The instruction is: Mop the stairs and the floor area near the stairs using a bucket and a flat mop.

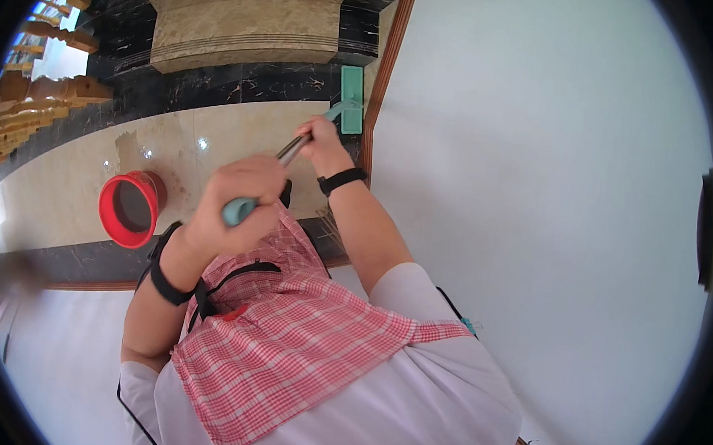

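I hold a flat mop with both hands. My left hand [238,202] is wrapped around the upper end of its metal handle [292,150], with the teal end cap [239,210] poking out of the fist. Farther down the pole, my right hand [323,139] grips it just above the teal lower part. The green mop head [352,82] lies on the dark marble floor border [279,83], close against the brown skirting at the wall. A red bucket [107,216] holding murky grey water [134,205] stands on the floor left of my left hand.
Marble steps [246,24] rise beyond the floor, with a wooden balustrade [64,90] on the left. A white wall [531,188] borders the right side, edged by brown skirting [380,80]. Wet marks show on beige tiles [235,125]. Bristles of a broom [328,221] lie near my right forearm.
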`<action>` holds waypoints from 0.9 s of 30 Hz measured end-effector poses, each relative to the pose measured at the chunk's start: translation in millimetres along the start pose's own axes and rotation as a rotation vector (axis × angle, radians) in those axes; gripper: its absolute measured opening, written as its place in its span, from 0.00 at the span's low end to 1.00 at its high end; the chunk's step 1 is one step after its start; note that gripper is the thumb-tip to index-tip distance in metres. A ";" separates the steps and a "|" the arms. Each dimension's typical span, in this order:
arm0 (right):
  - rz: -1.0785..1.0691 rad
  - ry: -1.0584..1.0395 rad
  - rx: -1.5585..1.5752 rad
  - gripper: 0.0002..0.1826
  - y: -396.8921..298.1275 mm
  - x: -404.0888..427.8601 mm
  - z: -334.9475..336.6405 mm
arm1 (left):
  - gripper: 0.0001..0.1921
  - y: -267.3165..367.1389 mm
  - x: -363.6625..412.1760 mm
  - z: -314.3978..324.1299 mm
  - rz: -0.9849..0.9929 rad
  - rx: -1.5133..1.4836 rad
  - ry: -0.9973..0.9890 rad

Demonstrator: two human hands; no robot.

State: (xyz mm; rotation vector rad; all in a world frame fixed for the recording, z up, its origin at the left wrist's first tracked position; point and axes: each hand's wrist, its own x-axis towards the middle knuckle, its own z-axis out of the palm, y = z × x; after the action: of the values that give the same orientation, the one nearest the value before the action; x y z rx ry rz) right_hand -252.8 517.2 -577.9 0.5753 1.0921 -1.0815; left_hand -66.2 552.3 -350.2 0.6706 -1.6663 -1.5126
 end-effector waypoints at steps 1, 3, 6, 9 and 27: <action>0.001 0.004 -0.098 0.10 13.9 1.6 -0.4 | 0.05 3.9 -14.9 -4.2 -0.044 0.020 0.077; 0.058 0.017 -0.124 0.06 54.5 11.6 -2.0 | 0.05 17.7 -50.8 -13.1 -0.102 0.021 0.175; 0.060 0.043 -0.327 0.06 137.0 -6.2 12.7 | 0.06 51.5 -104.8 -20.3 -0.186 0.101 0.433; 0.163 0.124 -0.492 0.05 210.4 -54.9 51.4 | 0.06 89.0 -159.6 -29.3 -0.219 0.127 0.591; 0.667 -0.264 -0.308 0.09 218.7 -146.6 33.1 | 0.08 190.9 -137.5 -13.9 0.184 0.269 0.048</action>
State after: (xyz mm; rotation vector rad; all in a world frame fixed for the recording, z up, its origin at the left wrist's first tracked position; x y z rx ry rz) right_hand -49.6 638.2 -457.5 0.4802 0.7296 -0.3825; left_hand 44.3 684.5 -189.5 0.6678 -1.8579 -1.1475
